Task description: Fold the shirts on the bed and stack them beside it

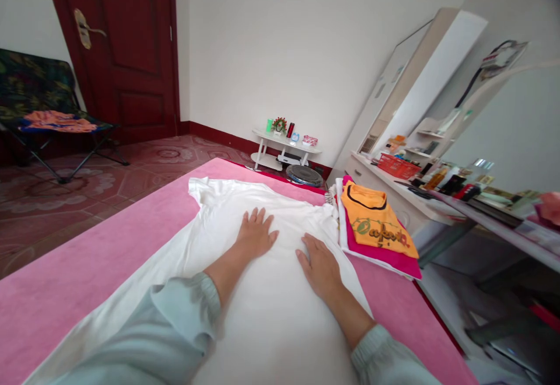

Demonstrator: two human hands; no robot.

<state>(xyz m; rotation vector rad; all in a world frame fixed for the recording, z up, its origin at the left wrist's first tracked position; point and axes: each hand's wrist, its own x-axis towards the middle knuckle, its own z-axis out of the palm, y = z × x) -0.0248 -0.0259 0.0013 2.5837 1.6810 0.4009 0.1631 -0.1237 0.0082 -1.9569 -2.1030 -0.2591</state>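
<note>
A white T-shirt (pixel 280 321) lies spread out on a pink-covered bed (pixel 144 216), its short sleeves toward the far end. My left hand (pixel 256 233) rests flat on the upper part of the shirt, fingers apart and pointing away from me. Lower and to the right, my right hand (pixel 321 265) also lies on the cloth with its fingers stretched out. Neither hand grips the fabric. Beside the shirt's right sleeve is a stack of folded clothes, with an orange T-shirt (pixel 371 213) on top and a magenta garment (pixel 405 259) beneath it.
A dressing table (pixel 402 189) with a red basket (pixel 398 166) and several bottles stands at the right. Past the bed's far end is a low white stand (pixel 284 149). A folding chair (pixel 39 81) holding an orange cloth (pixel 59 121) stands left, near a dark red door (pixel 126 41).
</note>
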